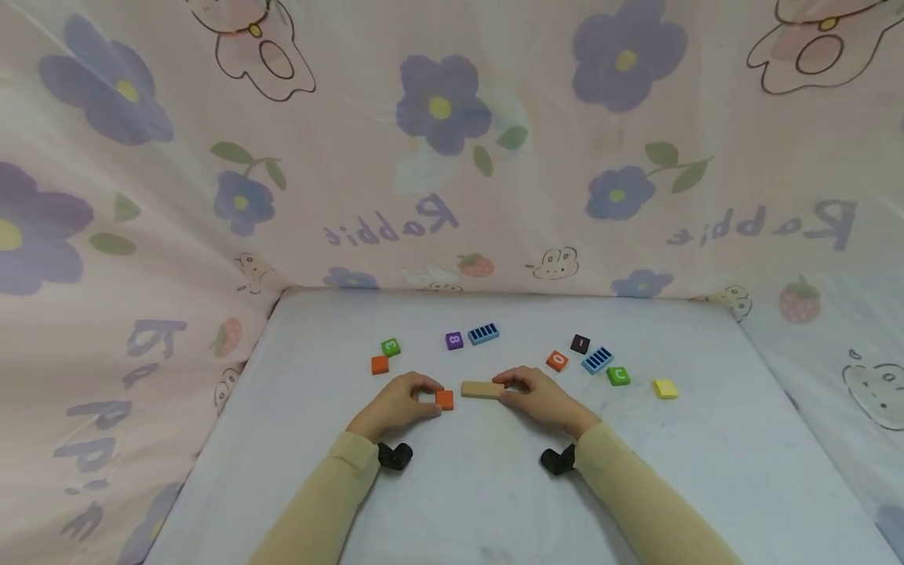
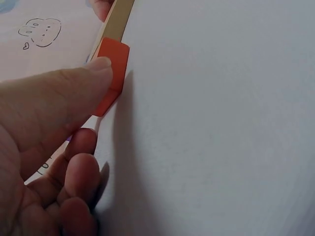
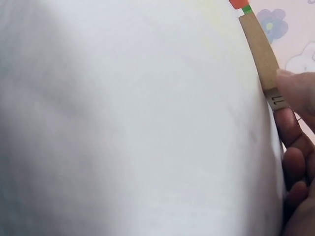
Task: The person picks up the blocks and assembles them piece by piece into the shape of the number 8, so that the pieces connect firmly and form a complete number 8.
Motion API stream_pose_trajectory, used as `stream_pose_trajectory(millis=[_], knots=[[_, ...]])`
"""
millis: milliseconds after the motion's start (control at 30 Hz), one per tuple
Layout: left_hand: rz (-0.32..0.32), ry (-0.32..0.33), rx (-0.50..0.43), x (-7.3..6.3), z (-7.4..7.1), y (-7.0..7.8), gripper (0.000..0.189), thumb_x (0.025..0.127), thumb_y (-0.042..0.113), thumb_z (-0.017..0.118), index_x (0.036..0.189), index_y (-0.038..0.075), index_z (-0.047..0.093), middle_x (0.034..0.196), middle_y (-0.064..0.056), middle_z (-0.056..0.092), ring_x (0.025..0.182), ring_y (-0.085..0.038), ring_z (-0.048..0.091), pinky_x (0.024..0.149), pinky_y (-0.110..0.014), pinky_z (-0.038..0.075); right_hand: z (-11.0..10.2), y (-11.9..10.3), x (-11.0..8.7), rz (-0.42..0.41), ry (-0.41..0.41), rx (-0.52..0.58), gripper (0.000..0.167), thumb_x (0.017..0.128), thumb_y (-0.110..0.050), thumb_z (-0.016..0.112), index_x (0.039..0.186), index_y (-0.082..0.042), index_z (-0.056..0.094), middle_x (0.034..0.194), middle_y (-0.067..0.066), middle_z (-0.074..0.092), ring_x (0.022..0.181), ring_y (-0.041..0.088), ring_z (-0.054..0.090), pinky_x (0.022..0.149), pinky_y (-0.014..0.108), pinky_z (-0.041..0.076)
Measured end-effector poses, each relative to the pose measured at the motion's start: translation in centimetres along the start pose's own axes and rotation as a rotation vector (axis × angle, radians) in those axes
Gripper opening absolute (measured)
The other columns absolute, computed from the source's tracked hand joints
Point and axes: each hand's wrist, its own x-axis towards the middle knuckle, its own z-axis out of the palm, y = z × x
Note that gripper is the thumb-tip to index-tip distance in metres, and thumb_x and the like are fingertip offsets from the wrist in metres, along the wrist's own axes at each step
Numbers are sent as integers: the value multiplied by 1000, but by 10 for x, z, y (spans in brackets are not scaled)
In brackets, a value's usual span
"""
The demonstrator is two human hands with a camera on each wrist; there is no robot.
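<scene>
Between thumb and fingers, my left hand (image 1: pixel 399 405) pinches a small orange square tile (image 1: pixel 444 400) near the middle of the white table. In the left wrist view the thumb lies across the face of this orange tile (image 2: pixel 112 69). My right hand (image 1: pixel 542 399) pinches the right end of a long, flat wooden block (image 1: pixel 482 390). The right wrist view shows dark marks on the end of the wooden block (image 3: pixel 263 56), beside the thumb. A narrow gap separates the tile from the block's left end in the head view.
Behind my left hand lie a green tile (image 1: pixel 391 347) and another orange tile (image 1: pixel 380 365). Farther back are a purple tile (image 1: pixel 454 340) and a blue striped block (image 1: pixel 483 333). Beyond my right hand are a black tile (image 1: pixel 580 344), a second striped block (image 1: pixel 597 360) and a yellow tile (image 1: pixel 665 389).
</scene>
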Motion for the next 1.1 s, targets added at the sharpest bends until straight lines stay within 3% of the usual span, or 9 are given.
stream_pose_trajectory(millis=[367,600,900,1100], knots=[[13,26,-36,4,2,1,29,88,28,73,116,25,66,102,4,59,86,-21,50,73,-35,42,1,2,1,21,2,-10,23,90,-36,68,113,-39,66,124,-10,56,121,19,46,105,51,31],[33,37,-7,12,-3,6,30,89,25,71,118,22,65,90,1,59,82,-19,52,72,-35,41,-1,1,0,-3,-50,11,25,89,-36,70,113,-39,66,121,-11,58,116,19,47,103,50,32],[-31,13,52,20,-3,12,32,86,32,74,117,26,68,85,-2,58,77,-20,52,65,-33,39,-2,1,-3,-14,-82,40,26,87,-37,72,113,-35,68,118,-8,60,111,19,49,100,49,34],[-29,-1,59,21,-4,12,33,86,34,74,118,29,69,86,-2,59,77,-20,52,64,-34,39,-1,0,-3,-19,-84,39,25,87,-35,72,112,-35,68,118,-8,60,110,20,49,99,49,34]])
